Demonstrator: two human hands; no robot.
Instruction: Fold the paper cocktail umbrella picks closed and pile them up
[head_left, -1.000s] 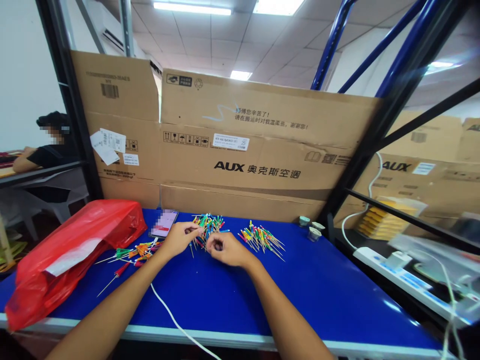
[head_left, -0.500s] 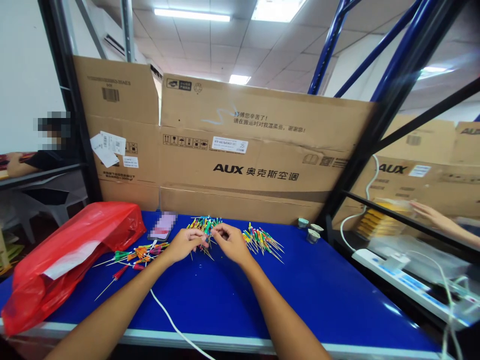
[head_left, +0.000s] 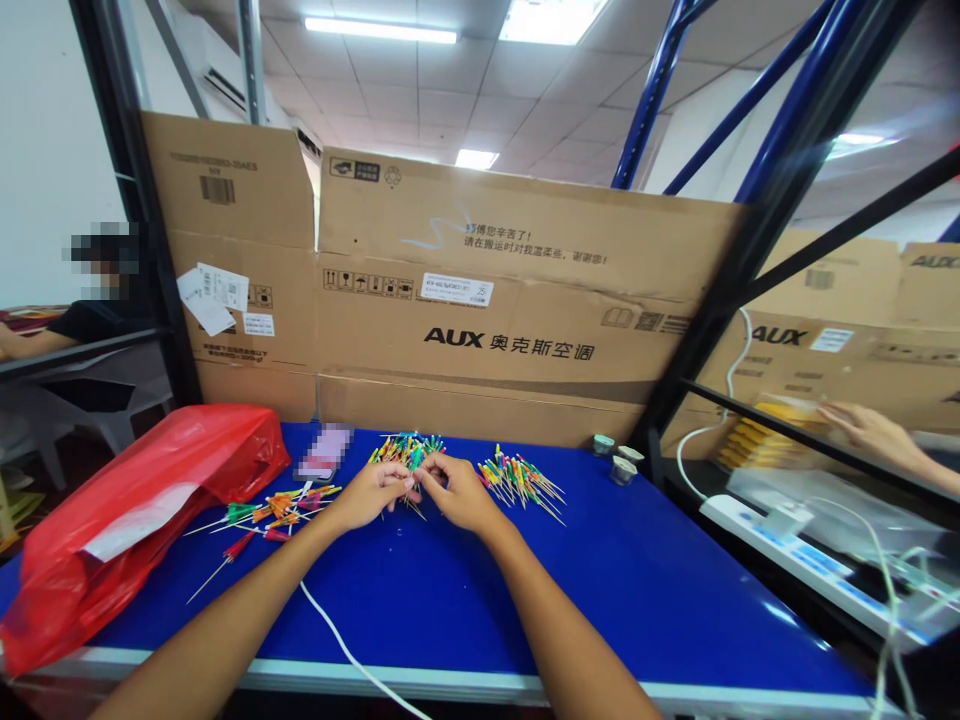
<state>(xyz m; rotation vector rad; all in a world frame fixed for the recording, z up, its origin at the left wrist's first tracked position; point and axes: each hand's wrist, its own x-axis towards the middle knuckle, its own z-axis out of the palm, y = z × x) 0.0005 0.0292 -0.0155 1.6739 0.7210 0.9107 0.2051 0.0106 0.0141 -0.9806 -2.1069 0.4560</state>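
Observation:
My left hand [head_left: 377,493] and my right hand [head_left: 454,490] meet over the middle of the blue table, with thumbs and fingertips pinched close together. Whatever they pinch is too small and hidden to make out. Right behind the fingers lies a pile of folded cocktail umbrellas [head_left: 426,442] on thin wooden sticks, partly covered by the hands. Another bundle of cocktail umbrellas [head_left: 517,477] rests to the right of my right hand. Beyond my left forearm is a looser group of orange, pink and green cocktail umbrellas [head_left: 281,510], with a red one [head_left: 238,545] nearer me.
A red plastic bag [head_left: 150,500] covers the left of the blue table [head_left: 600,600]. Near it lie a phone [head_left: 324,455] and a white cable [head_left: 341,640]. Small tubs [head_left: 624,470] stand at the back right. Cardboard [head_left: 487,290] walls the back. A co-worker's hand [head_left: 874,430] shows at right.
My hands have drawn slightly closer together at the fingertips. The view has shifted a little, and the piles look the same.

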